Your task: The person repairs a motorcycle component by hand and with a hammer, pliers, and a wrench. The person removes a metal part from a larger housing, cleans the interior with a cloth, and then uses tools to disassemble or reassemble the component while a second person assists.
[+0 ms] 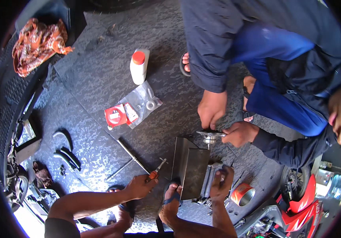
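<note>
So, left hand: the person's left hand (140,186) was closed around an orange-handled tool (153,175), its metal end directed away from the body
Orange-handled tool: it sat in that grip, between the T-shaped bar (136,162) and the dark metal piece (195,171)
Right hand: the person's right hand (221,183) was bent over the metal tools (207,179) beside the dark metal piece; whether it grasped anything, I could not tell
Dark metal piece: it stood, bent along an edge, just beside the person's sandalled foot
Co-worker: one hand (211,110) of the person opposite reached down to a round metal part (210,138), while the other hand (240,133) held its side, near the far edge of the dark metal piece
Tin: an orange-red open can (240,193) lay tilted to the right of the right hand
Floor: farther off were a white bottle (139,73) with an orange cap, a clear bag (139,96) with a pale ring (150,105) in it, and a red packet (113,116) overlapping the bag
</note>
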